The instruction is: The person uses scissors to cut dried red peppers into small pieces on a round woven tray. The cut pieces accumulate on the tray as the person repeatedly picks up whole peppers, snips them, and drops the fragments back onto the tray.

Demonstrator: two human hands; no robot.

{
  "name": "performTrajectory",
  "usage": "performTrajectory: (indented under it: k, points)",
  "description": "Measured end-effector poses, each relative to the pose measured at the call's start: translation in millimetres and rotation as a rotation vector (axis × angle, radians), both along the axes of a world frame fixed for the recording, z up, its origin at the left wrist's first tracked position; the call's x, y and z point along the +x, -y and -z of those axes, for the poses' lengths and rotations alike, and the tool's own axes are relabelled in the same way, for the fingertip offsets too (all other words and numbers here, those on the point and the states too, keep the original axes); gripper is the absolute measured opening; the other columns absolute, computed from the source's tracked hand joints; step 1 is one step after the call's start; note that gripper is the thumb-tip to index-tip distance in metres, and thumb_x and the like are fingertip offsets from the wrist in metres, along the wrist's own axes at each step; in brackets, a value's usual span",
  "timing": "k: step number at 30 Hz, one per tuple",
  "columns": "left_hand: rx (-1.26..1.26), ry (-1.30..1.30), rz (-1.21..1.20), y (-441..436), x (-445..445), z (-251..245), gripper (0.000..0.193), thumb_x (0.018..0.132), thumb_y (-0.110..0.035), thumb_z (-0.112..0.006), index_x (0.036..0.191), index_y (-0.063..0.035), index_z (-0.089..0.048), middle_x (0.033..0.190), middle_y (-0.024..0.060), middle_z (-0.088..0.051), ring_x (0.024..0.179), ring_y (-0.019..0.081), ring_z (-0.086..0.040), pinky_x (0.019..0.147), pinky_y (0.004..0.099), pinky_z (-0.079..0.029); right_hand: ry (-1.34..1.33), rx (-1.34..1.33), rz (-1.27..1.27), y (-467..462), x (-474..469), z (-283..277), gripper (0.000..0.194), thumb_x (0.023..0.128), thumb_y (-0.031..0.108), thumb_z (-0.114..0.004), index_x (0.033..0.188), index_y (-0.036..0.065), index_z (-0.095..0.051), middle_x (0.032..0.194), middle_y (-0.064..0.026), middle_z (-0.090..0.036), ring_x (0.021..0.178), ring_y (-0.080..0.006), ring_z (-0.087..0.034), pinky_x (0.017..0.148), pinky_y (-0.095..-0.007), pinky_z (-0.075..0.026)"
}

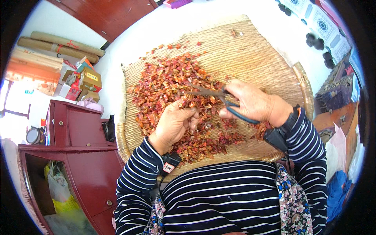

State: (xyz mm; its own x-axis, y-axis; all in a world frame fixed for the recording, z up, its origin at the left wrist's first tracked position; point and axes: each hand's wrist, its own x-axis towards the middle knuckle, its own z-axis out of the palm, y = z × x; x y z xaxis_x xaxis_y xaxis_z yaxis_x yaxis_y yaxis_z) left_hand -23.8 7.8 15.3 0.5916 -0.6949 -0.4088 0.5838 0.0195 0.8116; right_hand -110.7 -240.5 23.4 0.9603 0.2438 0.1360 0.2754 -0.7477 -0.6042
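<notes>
A heap of dried reddish-orange plant pieces point(164, 76) lies on a woven basketry tray point(235, 58) before me. Over the heap, my left hand point(177, 120) pinches a small cluster of the same dried pieces point(189, 101) between thumb and fingers. My right hand point(249, 102) grips dark-handled scissors point(205, 92); their blades point left and reach the top of the cluster. The blades look parted, though their tips blend into the heap. Smaller patches of pieces lie on the tray beneath both hands.
At the left stands a dark red wooden cabinet point(88, 170); behind it are cardboard boxes point(91, 79) and rolled mats point(67, 44). A wooden piece of furniture point(335, 117) with cloths is at the right. Dark straps and small boxes with cables sit on both wrists.
</notes>
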Motion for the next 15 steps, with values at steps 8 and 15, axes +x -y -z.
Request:
performTrajectory:
  k: [8, 15]
  points:
    - [-0.159, -0.017, 0.025, -8.4, 11.6, -4.2, 0.015, 0.095, -0.009, -0.055, 0.107, -0.0017, -0.056, 0.079, 0.0083, -0.057, 0.057, 0.0194, -0.054, 0.053, 0.0305, -0.046, -0.011, -0.089, -0.041, -12.3, 1.4, 14.5, 0.067, 0.078, 0.058, -0.070, 0.091, -0.006, -0.056, 0.089, -0.0250, -0.053, 0.082, -0.0405, -0.057, 0.073, -0.0459, -0.048]
    - [-0.181, -0.076, 0.054, -8.7, 14.9, -6.1, 0.012, 0.095, -0.010, -0.054, 0.104, -0.0019, -0.055, 0.075, 0.0088, -0.055, 0.053, 0.0207, -0.053, 0.051, 0.0314, -0.044, -0.021, -0.048, -0.032, -21.7, 2.4, 24.4, 0.067, 0.077, 0.058, -0.071, 0.090, -0.005, -0.054, 0.088, -0.0232, -0.051, 0.079, -0.0395, -0.055, 0.071, -0.0459, -0.048]
